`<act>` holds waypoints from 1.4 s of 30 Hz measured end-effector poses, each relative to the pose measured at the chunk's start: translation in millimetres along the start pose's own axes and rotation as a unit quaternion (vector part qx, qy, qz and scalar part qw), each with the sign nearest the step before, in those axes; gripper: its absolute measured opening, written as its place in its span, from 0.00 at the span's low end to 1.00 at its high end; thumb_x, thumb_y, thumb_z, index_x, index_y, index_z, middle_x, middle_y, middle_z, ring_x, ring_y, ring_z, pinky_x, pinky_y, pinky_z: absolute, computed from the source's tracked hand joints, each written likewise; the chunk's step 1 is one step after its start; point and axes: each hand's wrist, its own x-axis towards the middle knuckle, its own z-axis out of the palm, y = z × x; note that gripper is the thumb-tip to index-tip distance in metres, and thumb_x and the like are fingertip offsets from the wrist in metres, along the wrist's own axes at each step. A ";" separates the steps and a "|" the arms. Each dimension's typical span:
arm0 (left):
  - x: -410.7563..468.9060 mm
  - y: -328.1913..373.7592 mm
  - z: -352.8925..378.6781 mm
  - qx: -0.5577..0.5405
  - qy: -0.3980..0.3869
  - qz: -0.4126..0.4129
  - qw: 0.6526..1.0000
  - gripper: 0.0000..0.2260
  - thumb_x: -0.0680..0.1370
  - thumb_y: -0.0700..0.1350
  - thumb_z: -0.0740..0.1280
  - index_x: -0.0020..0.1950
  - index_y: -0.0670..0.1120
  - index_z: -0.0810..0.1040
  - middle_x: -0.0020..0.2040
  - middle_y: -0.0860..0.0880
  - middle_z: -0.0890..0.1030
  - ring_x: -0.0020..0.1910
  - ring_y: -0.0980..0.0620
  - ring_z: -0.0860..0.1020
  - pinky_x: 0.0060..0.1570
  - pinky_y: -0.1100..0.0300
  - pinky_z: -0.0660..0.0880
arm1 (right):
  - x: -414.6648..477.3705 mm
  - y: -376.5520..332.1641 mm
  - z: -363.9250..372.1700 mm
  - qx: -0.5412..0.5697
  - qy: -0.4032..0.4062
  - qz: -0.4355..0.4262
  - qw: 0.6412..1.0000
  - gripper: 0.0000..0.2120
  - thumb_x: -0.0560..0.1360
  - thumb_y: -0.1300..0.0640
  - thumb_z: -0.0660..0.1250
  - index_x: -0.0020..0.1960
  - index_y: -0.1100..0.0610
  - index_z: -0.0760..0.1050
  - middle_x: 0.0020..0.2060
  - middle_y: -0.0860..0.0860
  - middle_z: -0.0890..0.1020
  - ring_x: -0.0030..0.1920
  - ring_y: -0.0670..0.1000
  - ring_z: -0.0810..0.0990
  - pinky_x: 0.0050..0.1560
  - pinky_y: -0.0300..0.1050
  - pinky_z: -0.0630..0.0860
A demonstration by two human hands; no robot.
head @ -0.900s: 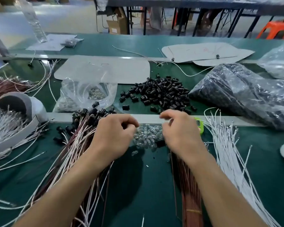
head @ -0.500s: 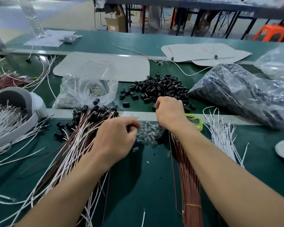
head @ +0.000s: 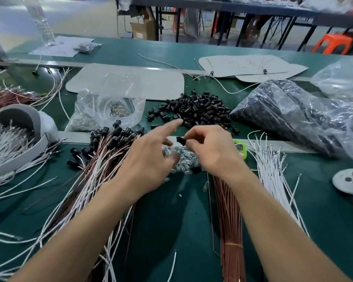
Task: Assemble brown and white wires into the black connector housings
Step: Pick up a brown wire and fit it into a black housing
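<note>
My right hand [head: 212,149] pinches one black connector housing [head: 180,140] at its fingertips, held above a small heap of clear glass bulbs [head: 184,157]. My left hand [head: 149,159] hovers just left of it with its fingers spread and the index finger stretched forward; it holds nothing. A loose pile of black housings [head: 198,108] lies just beyond both hands. A bundle of brown wires [head: 228,210] runs under my right forearm. Loose white wires [head: 271,171] fan out to the right. Finished brown-and-white wires with black housings [head: 102,159] lie under my left arm.
A clear bag of small metal parts [head: 110,106] sits behind the finished wires. A large bag of black housings [head: 293,112] fills the right. A grey tray of white wires [head: 14,151] stands at the left edge, a green object [head: 240,149] by my right wrist.
My right hand drew back from the housing pile with one black housing pinched. My left hand unfolded from a fist and spread its fingers, index pointing forward.
</note>
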 end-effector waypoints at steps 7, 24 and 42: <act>-27.2 5.9 10.3 0.083 0.024 0.046 0.995 0.07 0.81 0.54 0.68 0.51 0.52 0.82 0.38 0.52 0.83 0.36 0.47 0.79 0.40 0.50 0.78 | -49.3 0.4 -13.3 -0.082 0.061 0.058 0.993 0.13 0.76 0.49 0.73 0.34 0.51 0.81 0.26 0.44 0.80 0.29 0.44 0.77 0.32 0.41 0.72; -20.8 5.5 31.4 -0.128 -0.071 -0.163 0.976 0.09 0.77 0.57 0.69 0.45 0.54 0.84 0.34 0.49 0.81 0.29 0.58 0.72 0.36 0.58 0.71 | -81.7 0.6 -9.3 -0.365 0.002 0.114 0.924 0.09 0.76 0.48 0.70 0.43 0.51 0.72 0.42 0.51 0.81 0.44 0.59 0.80 0.40 0.45 0.67; -35.8 1.4 47.7 -0.158 0.080 -0.135 0.975 0.06 0.70 0.47 0.81 0.44 0.57 0.88 0.36 0.66 0.84 0.37 0.66 0.82 0.42 0.72 0.78 | -57.7 32.6 -10.0 0.003 0.121 0.117 0.986 0.10 0.70 0.52 0.70 0.33 0.56 0.78 0.22 0.44 0.75 0.21 0.43 0.68 0.26 0.37 0.66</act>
